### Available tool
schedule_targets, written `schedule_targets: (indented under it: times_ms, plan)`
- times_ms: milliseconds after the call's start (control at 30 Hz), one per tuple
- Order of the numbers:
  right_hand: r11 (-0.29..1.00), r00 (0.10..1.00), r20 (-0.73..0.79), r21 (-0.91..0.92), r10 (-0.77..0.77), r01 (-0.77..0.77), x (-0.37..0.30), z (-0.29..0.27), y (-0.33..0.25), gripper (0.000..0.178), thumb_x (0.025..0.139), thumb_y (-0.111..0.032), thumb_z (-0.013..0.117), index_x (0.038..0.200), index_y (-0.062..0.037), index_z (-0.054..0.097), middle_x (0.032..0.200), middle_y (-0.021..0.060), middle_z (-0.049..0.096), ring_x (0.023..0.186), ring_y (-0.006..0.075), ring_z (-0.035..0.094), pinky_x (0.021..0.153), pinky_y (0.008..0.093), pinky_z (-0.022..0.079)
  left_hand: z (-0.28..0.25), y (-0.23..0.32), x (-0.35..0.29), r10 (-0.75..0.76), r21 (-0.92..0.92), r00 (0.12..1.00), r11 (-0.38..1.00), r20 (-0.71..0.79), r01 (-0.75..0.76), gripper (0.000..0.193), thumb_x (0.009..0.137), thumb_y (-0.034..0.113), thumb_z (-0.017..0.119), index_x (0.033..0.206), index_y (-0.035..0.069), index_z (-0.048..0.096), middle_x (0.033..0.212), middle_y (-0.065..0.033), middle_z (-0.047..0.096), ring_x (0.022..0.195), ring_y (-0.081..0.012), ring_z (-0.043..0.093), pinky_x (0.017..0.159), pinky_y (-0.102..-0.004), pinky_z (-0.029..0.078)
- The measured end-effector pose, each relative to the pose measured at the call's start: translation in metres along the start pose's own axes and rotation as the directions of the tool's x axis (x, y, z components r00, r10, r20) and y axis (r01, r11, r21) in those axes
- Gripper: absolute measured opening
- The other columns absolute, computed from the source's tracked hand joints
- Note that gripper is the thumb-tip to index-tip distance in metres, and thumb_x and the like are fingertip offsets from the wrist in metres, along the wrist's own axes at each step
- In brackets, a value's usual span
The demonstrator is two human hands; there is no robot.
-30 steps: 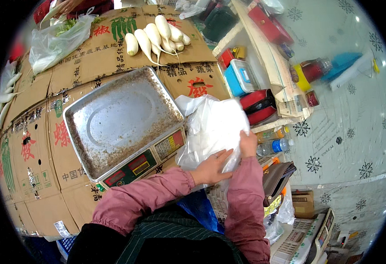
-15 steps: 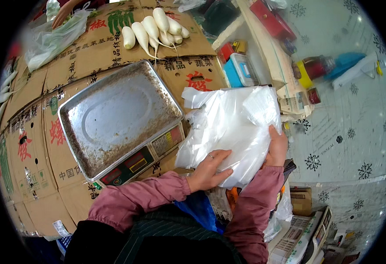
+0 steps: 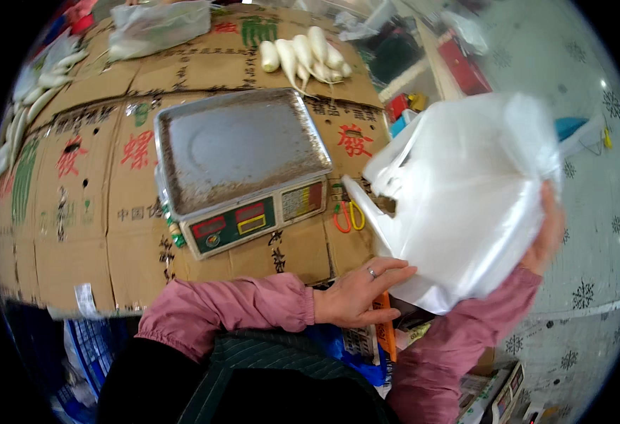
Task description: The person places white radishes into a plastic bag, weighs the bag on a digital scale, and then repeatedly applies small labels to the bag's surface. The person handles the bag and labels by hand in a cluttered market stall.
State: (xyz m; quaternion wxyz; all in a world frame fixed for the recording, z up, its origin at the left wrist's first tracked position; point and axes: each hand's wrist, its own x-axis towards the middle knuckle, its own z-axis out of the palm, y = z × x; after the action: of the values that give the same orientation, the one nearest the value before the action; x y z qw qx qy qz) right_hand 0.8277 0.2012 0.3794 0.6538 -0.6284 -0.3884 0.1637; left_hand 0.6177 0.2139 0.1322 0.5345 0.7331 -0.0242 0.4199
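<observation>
My right hand (image 3: 546, 237), smeared by motion, grips the right side of a stack of white plastic carrier bags (image 3: 465, 198), lifted and spread out in front of me. Part of that hand is hidden behind the plastic. By the lower left edge of the bags is my left hand (image 3: 359, 293), a ring on one finger. Its fingers are stretched and apart, the tips close to or touching the plastic. To the left of the bags stands a digital scale (image 3: 257, 220) with a bare, dirt-stained metal tray (image 3: 246, 152).
Flattened cardboard (image 3: 77, 233) covers the table. White radishes (image 3: 303, 56) lie in a pile behind the scale, with more long white vegetables (image 3: 34, 106) at far left. Scissors (image 3: 349, 216) with red and yellow handles lie beside the scale. A blue basket (image 3: 94, 346) stands below.
My right hand has raised the bags and swung them to the right. My left hand has slid off their surface to the lower edge. The view has turned, showing the scissors.
</observation>
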Motion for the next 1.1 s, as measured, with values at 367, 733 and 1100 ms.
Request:
schedule_targets:
  times_ms: [367,733,1100]
  plan:
    - [0.54,0.308,0.804,0.019,-0.509,0.841,0.015,0.074,-0.072,0.065,0.089,-0.049,0.052,0.133,-0.0027,0.041,0.131,0.0138,0.048,0.121,0.0239,0.047,0.099,0.0384,0.044,-0.038,0.064,-0.177,-0.347,0.372,0.815,0.759,-0.464,0.535,0.035,0.088,0.026,0.059,0.116,0.006,0.054,0.106,-0.0139,0.056,0.095,-0.0327,0.057,0.079,-0.0392,0.048]
    - [0.918,0.508,0.809,0.091,-0.295,0.387,-0.019,0.371,-0.073,0.033,0.094,-0.019,0.054,0.118,0.0027,0.055,0.11,0.0096,0.059,0.091,0.0147,0.059,0.08,0.0252,0.047,-0.109,0.139,-0.369,0.11,0.082,0.03,0.51,-0.994,0.856,0.018,0.082,0.01,0.064,0.097,0.0,0.062,0.084,-0.015,0.061,0.078,-0.0257,0.062,0.066,-0.0331,0.049]
    - [0.194,-0.037,0.918,0.123,-0.396,0.973,-0.339,0.557,-0.029,0.037,0.079,-0.008,0.053,0.116,-0.0033,0.055,0.069,0.0173,0.061,0.062,0.0342,0.061,0.06,0.0435,0.049,-0.234,0.167,-0.453,0.041,-0.094,-0.097,0.064,-0.994,0.993,0.04,0.069,0.028,0.075,0.091,0.0,0.056,0.094,-0.0198,0.053,0.088,-0.036,0.056,0.074,-0.0428,0.047]
